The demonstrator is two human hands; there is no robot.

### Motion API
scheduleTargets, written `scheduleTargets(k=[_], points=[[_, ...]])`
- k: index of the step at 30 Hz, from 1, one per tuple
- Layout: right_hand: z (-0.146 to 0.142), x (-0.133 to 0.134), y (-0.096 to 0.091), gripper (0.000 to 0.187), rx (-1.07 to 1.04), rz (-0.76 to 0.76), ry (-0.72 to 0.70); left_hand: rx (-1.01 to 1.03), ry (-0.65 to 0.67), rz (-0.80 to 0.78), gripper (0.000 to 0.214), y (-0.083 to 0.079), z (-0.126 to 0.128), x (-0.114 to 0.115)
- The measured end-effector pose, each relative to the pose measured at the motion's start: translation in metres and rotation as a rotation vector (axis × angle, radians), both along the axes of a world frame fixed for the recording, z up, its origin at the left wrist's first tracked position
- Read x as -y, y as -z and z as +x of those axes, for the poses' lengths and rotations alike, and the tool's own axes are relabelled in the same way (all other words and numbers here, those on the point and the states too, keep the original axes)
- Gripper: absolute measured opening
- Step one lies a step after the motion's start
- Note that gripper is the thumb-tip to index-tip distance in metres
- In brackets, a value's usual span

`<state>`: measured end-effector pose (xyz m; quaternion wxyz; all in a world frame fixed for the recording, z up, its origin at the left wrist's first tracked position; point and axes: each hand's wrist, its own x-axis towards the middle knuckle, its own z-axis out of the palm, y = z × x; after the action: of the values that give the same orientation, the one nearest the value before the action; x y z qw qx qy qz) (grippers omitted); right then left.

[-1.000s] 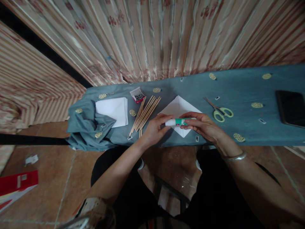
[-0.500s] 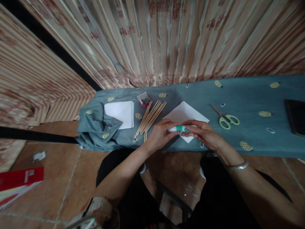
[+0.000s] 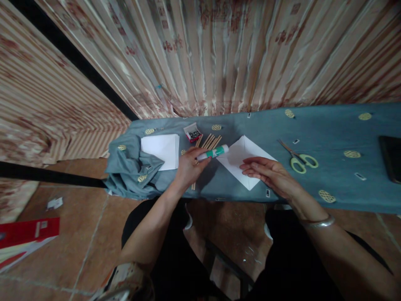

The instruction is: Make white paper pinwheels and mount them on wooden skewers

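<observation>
A white and green glue stick (image 3: pixel 216 151) is held in my left hand (image 3: pixel 189 166), its fingers wrapped round one end and the other end pointing right. Under it lie several wooden sticks (image 3: pixel 214 141), partly hidden by that hand. My right hand (image 3: pixel 266 171) is open, fingers stretched out over the right part of a square white paper (image 3: pixel 236 156). The paper lies cornerwise, with crease lines showing. Whether the fingertips touch it, I cannot tell.
Left of the sticks is a stack of white paper (image 3: pixel 161 150), partly covered by bunched cloth (image 3: pixel 125 167). A small red box (image 3: pixel 192 133) of metal pins stands behind. Green-handled scissors (image 3: pixel 300 161) and a dark device (image 3: pixel 390 156) lie to the right.
My left hand has moved left with the glue stick, away from my right hand. The right hand has let go of the glue stick and its fingers now stretch over the paper.
</observation>
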<state>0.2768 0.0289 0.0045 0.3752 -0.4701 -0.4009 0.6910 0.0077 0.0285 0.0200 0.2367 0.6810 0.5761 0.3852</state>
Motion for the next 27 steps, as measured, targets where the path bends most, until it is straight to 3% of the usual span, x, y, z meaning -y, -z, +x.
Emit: scheduleTargets(k=[4,9,15,22,27], points=[[0.003,0.0,-0.001,0.036,0.011,0.019,-0.002,-0.324,-0.209,-0.012,0.026,-0.01,-0.037,-0.001],[0.004,0.0,-0.003,0.035,0.01,0.025,-0.005,-0.566,-0.295,-0.029,0.036,-0.007,-0.064,0.005],[0.005,0.0,-0.003,0.036,0.015,0.044,0.015,-0.716,-0.219,-0.11,0.039,-0.001,-0.058,0.01],[0.015,-0.002,-0.009,0.036,0.025,0.065,0.065,-0.806,-0.169,-0.219,0.036,-0.007,-0.053,0.012],[0.034,-0.007,-0.001,0.028,0.204,0.213,0.153,-0.726,-0.13,-0.044,0.035,-0.01,-0.053,0.013]])
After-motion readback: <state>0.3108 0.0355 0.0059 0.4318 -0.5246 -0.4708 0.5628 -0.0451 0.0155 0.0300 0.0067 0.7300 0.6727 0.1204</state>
